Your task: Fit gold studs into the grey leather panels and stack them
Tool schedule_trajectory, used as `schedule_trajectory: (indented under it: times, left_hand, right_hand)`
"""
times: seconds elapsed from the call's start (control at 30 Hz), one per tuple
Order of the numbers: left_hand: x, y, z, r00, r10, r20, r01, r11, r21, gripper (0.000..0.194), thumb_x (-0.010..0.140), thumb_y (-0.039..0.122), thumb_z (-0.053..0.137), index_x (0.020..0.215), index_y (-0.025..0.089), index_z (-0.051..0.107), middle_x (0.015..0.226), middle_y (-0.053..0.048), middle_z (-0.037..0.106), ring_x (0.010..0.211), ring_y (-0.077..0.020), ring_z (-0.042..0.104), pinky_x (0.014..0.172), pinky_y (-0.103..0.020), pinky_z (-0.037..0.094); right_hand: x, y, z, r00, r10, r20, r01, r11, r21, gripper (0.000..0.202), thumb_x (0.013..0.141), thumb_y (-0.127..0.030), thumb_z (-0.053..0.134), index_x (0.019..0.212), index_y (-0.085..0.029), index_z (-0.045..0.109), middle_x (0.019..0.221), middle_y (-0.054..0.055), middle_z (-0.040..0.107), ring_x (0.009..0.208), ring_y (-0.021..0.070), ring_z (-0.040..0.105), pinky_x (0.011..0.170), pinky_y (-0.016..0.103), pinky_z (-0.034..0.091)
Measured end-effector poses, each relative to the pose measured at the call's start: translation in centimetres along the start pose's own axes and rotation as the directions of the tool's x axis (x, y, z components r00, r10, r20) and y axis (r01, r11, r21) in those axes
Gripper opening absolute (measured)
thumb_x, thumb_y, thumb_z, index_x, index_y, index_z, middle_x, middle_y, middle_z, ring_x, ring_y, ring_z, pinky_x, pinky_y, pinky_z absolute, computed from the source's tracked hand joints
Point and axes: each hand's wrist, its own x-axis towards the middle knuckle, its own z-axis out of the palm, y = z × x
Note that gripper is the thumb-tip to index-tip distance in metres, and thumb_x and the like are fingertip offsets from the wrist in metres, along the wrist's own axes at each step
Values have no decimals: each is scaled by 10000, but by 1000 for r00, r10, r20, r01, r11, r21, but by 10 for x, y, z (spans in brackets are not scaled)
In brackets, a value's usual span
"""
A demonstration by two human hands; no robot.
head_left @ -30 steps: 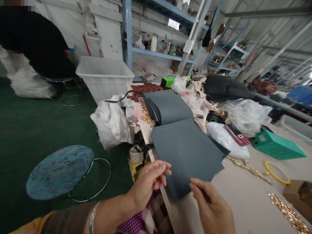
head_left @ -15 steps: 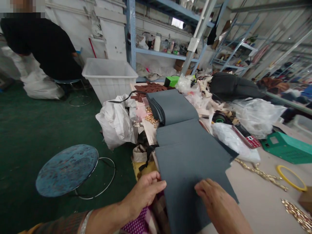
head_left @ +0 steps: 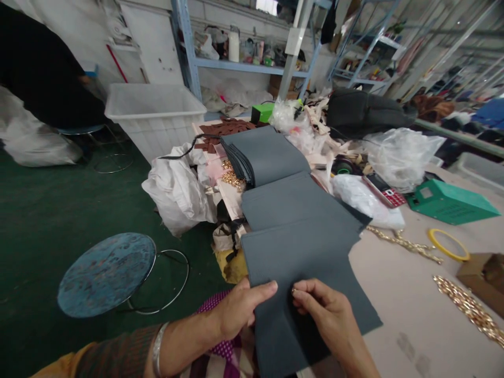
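A dark grey sheet (head_left: pixel 299 252), leather-like and flat, lies in front of me over the table's near edge. My left hand (head_left: pixel 244 307) grips its left edge, thumb on top and fingers underneath. Over the sheet, my right hand (head_left: pixel 325 310) pinches a tiny shiny metal piece (head_left: pixel 293 290) between thumb and fingertips; its exact kind is too small to make out. Beyond are another grey sheet (head_left: pixel 283 202) and a folded stack of grey sheets (head_left: pixel 271 155). Small gold-coloured metal parts (head_left: pixel 232 177) are heaped left of the stack.
Gold chains (head_left: pixel 468 307), a yellow tape roll (head_left: pixel 449 244), a cardboard box (head_left: pixel 482 278) and a green box-shaped device (head_left: pixel 452 202) stand right. At left are a blue stool (head_left: pixel 108 275), a white sack (head_left: pixel 177 191), a plastic bin (head_left: pixel 157 118) and a seated person (head_left: pixel 39 63).
My right hand has moved slightly left, its pinch and the metal piece now showing. The left thumb reaches further over the sheet. The camera view has shifted.
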Motion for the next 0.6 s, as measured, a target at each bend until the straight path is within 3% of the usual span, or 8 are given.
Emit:
schedule_trajectory:
  times: [0.2,0.3,0.4,0.47,0.53,0.6]
  left_hand:
    - [0,-1,1,999,32,21,-32,999,15,542,728,579,719,1039,140,656,819,-50,667,749,-193,627,680,-284,499]
    - [-4,8,4,996,58,62,-66,990,127,538,795,578,652,1116,146,648,914,-75,704,860,-230,652,770,-333,533]
    - [-9,20,9,979,150,135,-187,927,325,499,883,535,543,1203,162,628,1053,-90,713,980,-248,652,934,-381,514]
    - [-8,25,11,944,246,221,-328,786,524,451,919,487,483,1231,193,623,1107,-79,709,1053,-249,640,1001,-383,484]
    - [-2,24,16,870,315,379,-493,538,684,397,925,401,470,1257,237,612,1175,-58,690,1114,-235,623,1017,-359,478]
    - [6,17,24,772,277,571,-633,257,731,480,842,262,534,1320,245,564,1309,-58,620,1176,-237,596,1023,-349,479]
  right_hand:
    - [0,5,4,1000,-10,1,10,1000,6,306,781,-478,676,797,-172,670,689,3,626,637,135,588,594,221,482]
    - [0,3,6,1000,-15,-27,15,1000,11,270,806,-444,654,767,-178,626,647,-14,609,605,127,578,575,216,467]
    - [-4,-3,3,991,-61,-121,46,992,-119,266,801,-413,669,693,-184,586,574,-35,573,542,112,527,534,210,415]
    - [-8,-5,-4,969,-138,-203,78,958,-277,256,781,-393,705,681,-184,596,583,-35,583,550,110,516,536,211,390]
    - [-14,-1,-14,943,-225,-244,111,906,-408,206,799,-380,689,749,-187,637,669,-15,642,608,124,558,570,217,410]
    - [-22,9,-27,908,-325,-263,154,845,-512,182,842,-367,619,806,-194,664,740,14,684,654,148,599,605,235,456]
